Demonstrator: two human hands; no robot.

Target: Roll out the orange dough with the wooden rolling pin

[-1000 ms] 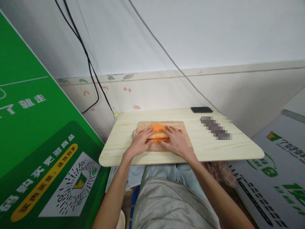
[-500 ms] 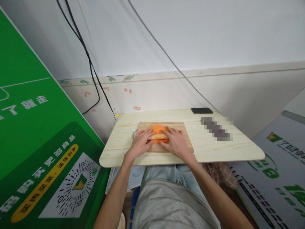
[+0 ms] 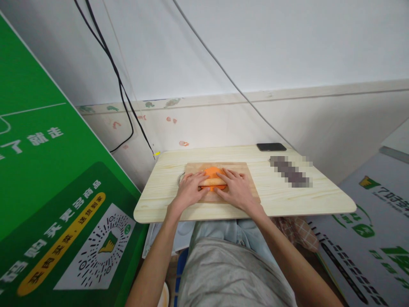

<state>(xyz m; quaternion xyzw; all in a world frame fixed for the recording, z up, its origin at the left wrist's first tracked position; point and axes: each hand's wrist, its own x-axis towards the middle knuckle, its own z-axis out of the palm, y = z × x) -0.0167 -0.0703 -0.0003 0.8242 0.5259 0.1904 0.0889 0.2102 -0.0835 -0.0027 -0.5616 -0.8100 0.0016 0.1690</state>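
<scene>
Fingers [image 3: 198, 177] on rounded rod [image 3: 212, 182], flat orange sheet [image 3: 212, 172] beneath

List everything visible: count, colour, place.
Wall: one, white, behind
Table: one, pale wood, by wall
Board: one, tan, on table
Sheet: one, orange, on board
Roller: one, tan, on sheet
Ring: one, silvery, board's left
Phone: one, black, table's far side
Blurred item: one, dark, table's right
Left cables: two, black, left
Long cable: one, grey, across wall
Left panel: one, green, left
Right panel: one, whitish, right
Checked cloth: one, brown, below table
Round item: one, whitish, bottom
Shirt: one, grey, bottom
Trousers: one, blue, below table
Left hand: one, bare, roller's left
Right hand: one, bare, roller's right
</scene>
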